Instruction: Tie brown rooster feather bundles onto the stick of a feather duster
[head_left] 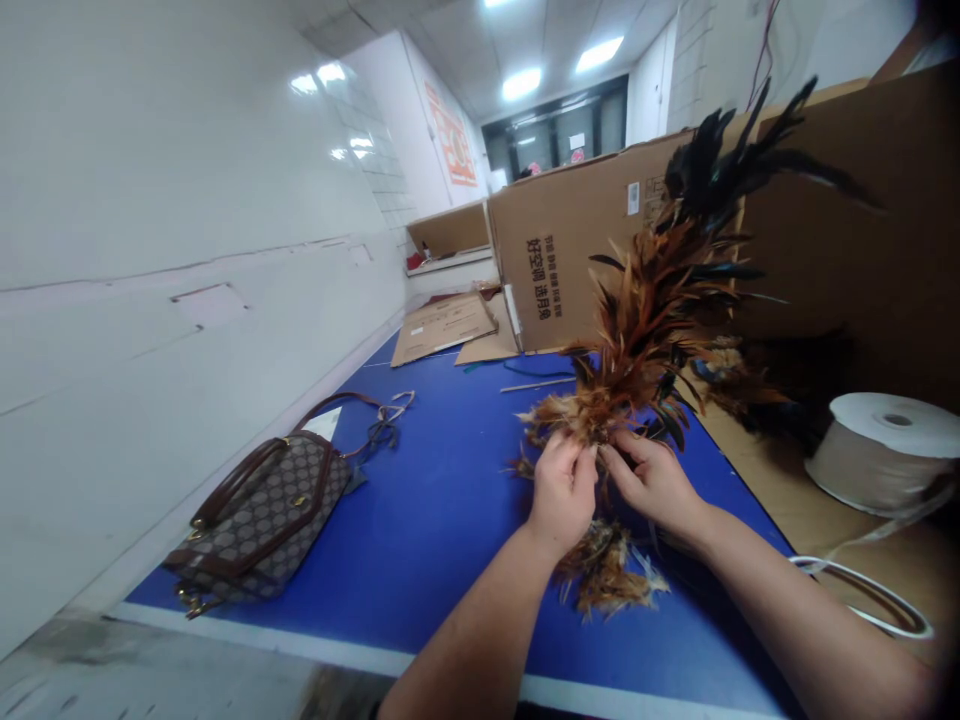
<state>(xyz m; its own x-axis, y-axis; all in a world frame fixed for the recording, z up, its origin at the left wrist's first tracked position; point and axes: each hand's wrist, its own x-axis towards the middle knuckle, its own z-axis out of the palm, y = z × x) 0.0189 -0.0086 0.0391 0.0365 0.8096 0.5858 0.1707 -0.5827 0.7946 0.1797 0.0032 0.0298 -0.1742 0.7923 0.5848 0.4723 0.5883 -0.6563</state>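
A long bunch of feathers [637,310], brown at the base and black at the tips, rises up and to the right from my hands. My left hand [564,490] pinches the tan base of the bunch, its fingers closed. Right beside it, my right hand [651,480] is also closed at the base, thumb and fingertips together. Whatever small part lies between the fingertips is hidden. Below my hands, a loose cluster of brown feathers [606,575] lies on the blue table [442,540].
A brown patterned handbag [277,510] lies at the left by the white wall. Cardboard boxes [570,260] stand behind. At the right are a white ribbon spool [885,450], a white ring [877,590] and more dark feathers [750,385]. Flat cardboard [442,325] lies at the back.
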